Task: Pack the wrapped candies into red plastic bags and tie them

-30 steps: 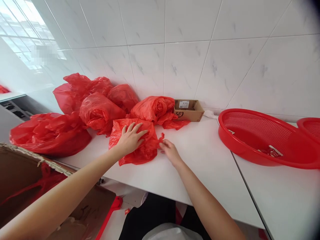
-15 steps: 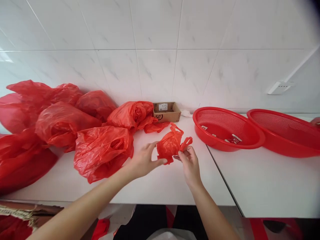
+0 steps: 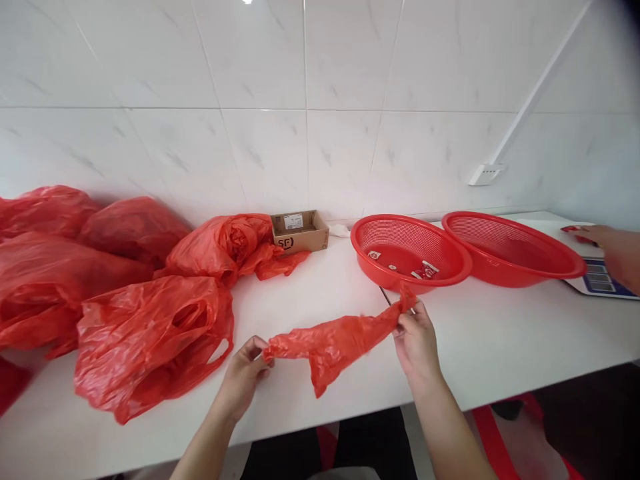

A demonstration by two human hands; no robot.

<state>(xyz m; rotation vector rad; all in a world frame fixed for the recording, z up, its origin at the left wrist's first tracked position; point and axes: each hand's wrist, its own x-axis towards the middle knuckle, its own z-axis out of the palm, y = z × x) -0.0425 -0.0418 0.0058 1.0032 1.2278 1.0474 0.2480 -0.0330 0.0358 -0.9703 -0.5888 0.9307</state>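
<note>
A thin red plastic bag [image 3: 333, 340] is stretched out sideways just above the white counter [image 3: 505, 340]. My left hand [image 3: 243, 375] pinches its left end with closed fingers. My right hand [image 3: 417, 335] pinches its right end, close to the nearer red basket [image 3: 407, 252]. The bag's middle sags toward the counter between the two hands.
Several filled red bags [image 3: 150, 333] lie piled at the left. A small cardboard box [image 3: 299, 231] stands by the tiled wall. A second red basket [image 3: 510, 247] overlaps the first one. Another person's hand [image 3: 613, 247] rests at a scale [image 3: 597, 279] on the far right.
The small bag was bunched up between my hands; now it is pulled out long. My hands have moved apart, and the view has swung right.
</note>
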